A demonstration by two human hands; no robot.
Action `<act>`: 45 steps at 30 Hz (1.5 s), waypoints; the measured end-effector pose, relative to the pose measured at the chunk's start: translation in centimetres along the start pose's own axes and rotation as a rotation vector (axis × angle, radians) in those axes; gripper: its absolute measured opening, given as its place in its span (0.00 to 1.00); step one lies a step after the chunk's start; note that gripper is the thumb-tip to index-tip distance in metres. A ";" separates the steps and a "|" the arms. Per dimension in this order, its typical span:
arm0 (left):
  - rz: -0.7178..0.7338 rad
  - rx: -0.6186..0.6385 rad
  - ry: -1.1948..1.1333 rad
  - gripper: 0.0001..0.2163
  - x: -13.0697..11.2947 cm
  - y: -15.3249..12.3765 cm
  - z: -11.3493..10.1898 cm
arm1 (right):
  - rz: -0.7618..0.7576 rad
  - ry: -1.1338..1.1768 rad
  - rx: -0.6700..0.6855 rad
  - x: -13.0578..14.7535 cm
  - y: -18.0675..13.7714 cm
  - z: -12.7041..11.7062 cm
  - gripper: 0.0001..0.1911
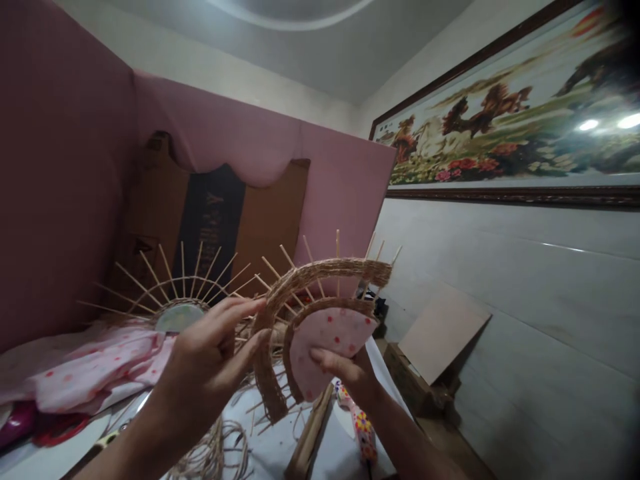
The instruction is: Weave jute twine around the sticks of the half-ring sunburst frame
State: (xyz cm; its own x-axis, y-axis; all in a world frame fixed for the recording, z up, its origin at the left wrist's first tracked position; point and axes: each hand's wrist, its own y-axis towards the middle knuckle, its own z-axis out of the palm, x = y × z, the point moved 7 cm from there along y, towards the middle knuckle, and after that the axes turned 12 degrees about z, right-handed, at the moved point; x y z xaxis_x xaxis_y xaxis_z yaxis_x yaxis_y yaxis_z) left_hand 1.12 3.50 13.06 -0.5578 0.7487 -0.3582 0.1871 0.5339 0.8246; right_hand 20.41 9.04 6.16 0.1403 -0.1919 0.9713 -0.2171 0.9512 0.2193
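Note:
I hold up a round woven piece [305, 280] made of twine rings wound over thin wooden sticks, with a pink dotted fabric centre [327, 343]. My left hand [210, 363] pinches the outer twine ring at its left side with thumb and fingers. From below, my right hand [347, 373] grips the fabric centre, fingers closed on its lower edge. A second piece with spread sticks [175, 293] lies behind my left hand.
Pink dotted cloth [100, 370] lies heaped at the left. Loose twine [215, 453] trails under my hands on a white surface [280, 453]. A cardboard box [425, 360] sits by the tiled wall at the right. A pink backdrop [65, 187] stands behind.

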 end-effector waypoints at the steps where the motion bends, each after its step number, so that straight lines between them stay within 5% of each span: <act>1: 0.010 0.014 0.039 0.13 0.0 -0.1 0.1 | -0.002 -0.003 0.004 0.4 -0.2 0.1 0.14; 13: 0.261 0.087 0.377 0.08 -1.2 -0.5 -1.7 | 0.195 -0.172 0.088 1.2 -0.4 0.1 0.13; 17: 0.308 0.000 0.356 0.07 -0.9 0.1 -2.9 | 0.257 -0.197 0.178 0.3 -0.2 -0.2 0.13; 23: 0.137 -0.025 0.227 0.06 0.6 0.2 -3.7 | 0.412 -0.071 0.377 -1.7 -0.1 0.1 0.12; 35: -0.433 0.001 -0.471 0.06 4.9 -0.2 -1.5 | 0.471 0.106 0.391 -4.1 -0.3 -1.1 0.19; 41: -0.502 0.117 -0.527 0.07 5.0 -0.7 0.7 | 0.490 0.049 0.382 -3.6 -0.5 -0.5 0.16; 45: -0.540 0.066 -0.469 0.08 5.7 -0.8 0.4 | 0.489 0.072 0.386 -3.7 -0.5 -0.4 0.16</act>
State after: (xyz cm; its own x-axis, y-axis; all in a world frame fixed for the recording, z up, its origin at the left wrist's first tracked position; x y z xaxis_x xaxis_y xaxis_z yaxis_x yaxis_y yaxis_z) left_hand -1.90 7.47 10.17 -0.1826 0.4557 -0.8712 0.0402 0.8888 0.4564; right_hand 20.40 9.39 2.41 -0.0016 0.2731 0.9620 -0.6042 0.7663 -0.2186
